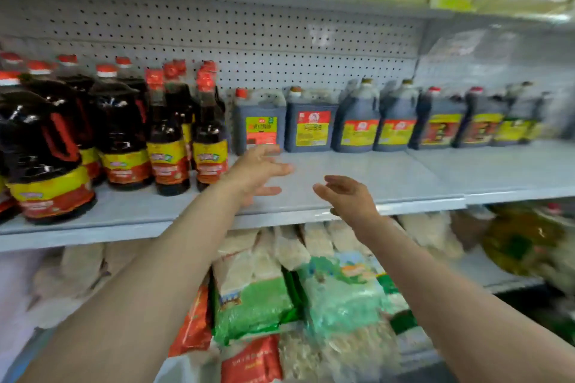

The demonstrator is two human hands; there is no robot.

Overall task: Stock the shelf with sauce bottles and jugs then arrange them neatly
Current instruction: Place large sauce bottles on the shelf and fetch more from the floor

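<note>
head view: left hand (255,171) and right hand (348,199), grip released, above smooth metal shelf (389,177).

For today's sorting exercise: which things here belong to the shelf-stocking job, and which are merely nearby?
Job: sauce bottles, dark jugs, middle shelf, left hand, right hand.
Nearby: bagged goods below, yellow price tag, pegboard back.
</note>
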